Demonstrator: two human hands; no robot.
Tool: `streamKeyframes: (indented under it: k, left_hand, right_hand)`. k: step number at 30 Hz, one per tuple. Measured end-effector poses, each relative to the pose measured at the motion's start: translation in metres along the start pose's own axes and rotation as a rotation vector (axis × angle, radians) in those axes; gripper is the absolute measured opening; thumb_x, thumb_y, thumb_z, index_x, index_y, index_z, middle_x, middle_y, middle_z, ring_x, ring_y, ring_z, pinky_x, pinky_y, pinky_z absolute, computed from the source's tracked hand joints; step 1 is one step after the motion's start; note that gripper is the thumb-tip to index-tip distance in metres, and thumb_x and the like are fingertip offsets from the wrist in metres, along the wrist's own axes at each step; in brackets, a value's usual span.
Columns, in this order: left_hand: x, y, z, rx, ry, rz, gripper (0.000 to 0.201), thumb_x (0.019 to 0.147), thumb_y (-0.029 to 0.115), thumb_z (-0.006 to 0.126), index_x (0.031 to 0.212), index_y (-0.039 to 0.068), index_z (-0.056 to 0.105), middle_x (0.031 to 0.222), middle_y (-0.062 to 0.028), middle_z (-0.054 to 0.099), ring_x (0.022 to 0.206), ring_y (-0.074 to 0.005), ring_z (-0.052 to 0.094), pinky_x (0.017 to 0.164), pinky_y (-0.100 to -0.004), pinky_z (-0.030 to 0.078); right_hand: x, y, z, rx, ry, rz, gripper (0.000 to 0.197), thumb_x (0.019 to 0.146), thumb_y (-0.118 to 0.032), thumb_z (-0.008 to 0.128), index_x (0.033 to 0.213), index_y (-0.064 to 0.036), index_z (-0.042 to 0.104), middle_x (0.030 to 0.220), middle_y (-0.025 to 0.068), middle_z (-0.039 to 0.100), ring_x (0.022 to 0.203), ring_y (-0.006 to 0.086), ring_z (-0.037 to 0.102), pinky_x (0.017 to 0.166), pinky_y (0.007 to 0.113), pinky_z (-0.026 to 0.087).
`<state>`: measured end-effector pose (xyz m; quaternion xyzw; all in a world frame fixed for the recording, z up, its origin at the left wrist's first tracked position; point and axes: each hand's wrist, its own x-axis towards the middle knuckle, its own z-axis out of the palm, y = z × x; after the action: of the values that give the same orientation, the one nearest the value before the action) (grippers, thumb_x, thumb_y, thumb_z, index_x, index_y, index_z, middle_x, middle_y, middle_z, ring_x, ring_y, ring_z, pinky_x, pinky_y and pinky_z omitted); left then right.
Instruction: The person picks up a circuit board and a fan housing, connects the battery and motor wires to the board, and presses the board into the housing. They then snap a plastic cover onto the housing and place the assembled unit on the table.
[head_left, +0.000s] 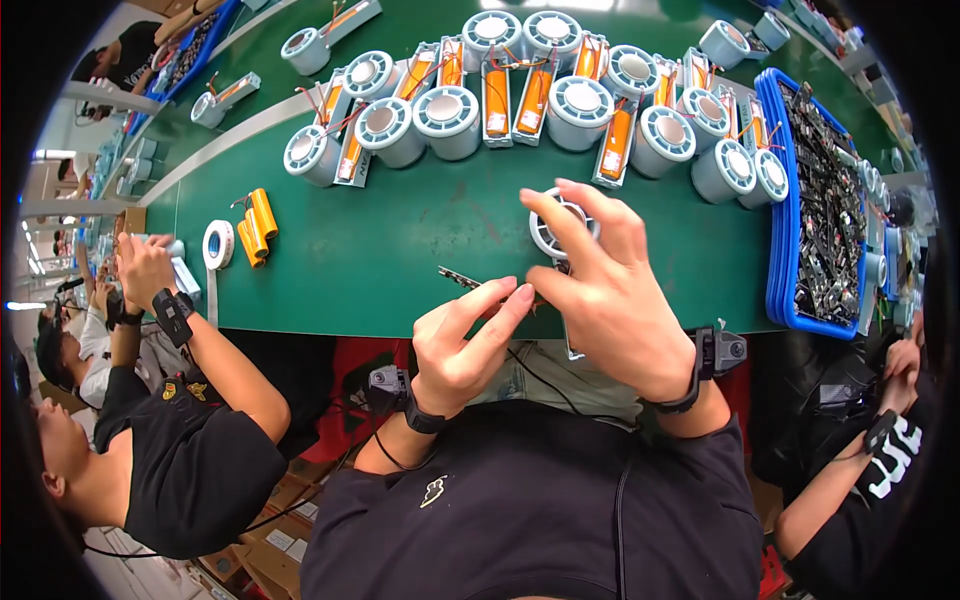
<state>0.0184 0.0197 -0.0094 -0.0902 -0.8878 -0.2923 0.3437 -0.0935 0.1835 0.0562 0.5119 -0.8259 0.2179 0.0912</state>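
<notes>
My right hand (622, 290) curls over a light-blue round housing (548, 236) with a slotted rim, near the table's front edge. Its fingers cover much of the part, and a pale edge shows below the palm. My left hand (462, 348) is closed beside it, thumb and index finger pinched together. From behind those fingers a narrow dark circuit board strip (458, 277) sticks out to the left. Thin wires seem to run between the fingertips of both hands, but the fingers hide most of them.
Several finished-looking light-blue housings (447, 112) with orange battery packs (536, 97) line the table's far side. A blue tray (778, 215) full of small dark boards stands at the right. Orange cells (256, 228) and a white tape roll (218, 244) lie left. Co-workers sit on both sides.
</notes>
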Motion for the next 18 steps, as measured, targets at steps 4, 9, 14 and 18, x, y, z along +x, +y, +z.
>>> streamKeyframes:
  k: [4,9,14,18]
  left_hand:
    - [0.011,0.003,-0.006,-0.144,-0.034,-0.09,0.043,0.071,-0.008,0.084,0.113,0.0,0.076,0.114,-0.018,0.071,0.092,-0.0273,0.075,0.076,-0.0341,0.064]
    - [0.023,-0.008,-0.002,-0.404,-0.133,-0.158,0.041,0.078,-0.004,0.082,0.118,0.001,0.074,0.125,-0.0172,0.069,0.1,-0.0281,0.074,0.081,-0.0344,0.064]
    - [0.028,-0.008,-0.004,-0.408,-0.174,-0.127,0.039,0.08,-0.005,0.08,0.118,0.001,0.074,0.126,-0.0148,0.069,0.101,-0.0274,0.074,0.083,-0.0344,0.064]
    - [0.025,-0.008,-0.001,-0.421,-0.169,-0.128,0.042,0.076,-0.008,0.081,0.117,0.0,0.075,0.124,-0.0187,0.069,0.108,-0.0285,0.072,0.088,-0.034,0.063]
  right_hand:
    - [-0.026,0.003,0.012,0.206,0.163,0.03,0.027,0.068,0.0,0.074,0.095,-0.0059,0.075,0.119,0.0099,0.07,0.107,0.0296,0.059,0.088,0.039,0.05]
    - [-0.041,-0.008,0.032,0.605,0.299,0.344,0.024,0.069,0.007,0.073,0.089,-0.0061,0.076,0.097,0.0053,0.075,0.078,0.0245,0.061,0.066,0.034,0.05]
    - [-0.035,0.006,0.032,0.49,0.319,0.119,0.024,0.074,0.012,0.072,0.091,-0.0052,0.074,0.092,0.0067,0.074,0.067,0.0203,0.059,0.059,0.031,0.048]
    - [-0.029,0.011,0.03,0.504,0.3,0.077,0.029,0.077,0.013,0.073,0.099,-0.0053,0.072,0.091,0.0075,0.074,0.067,0.0168,0.059,0.058,0.028,0.047]
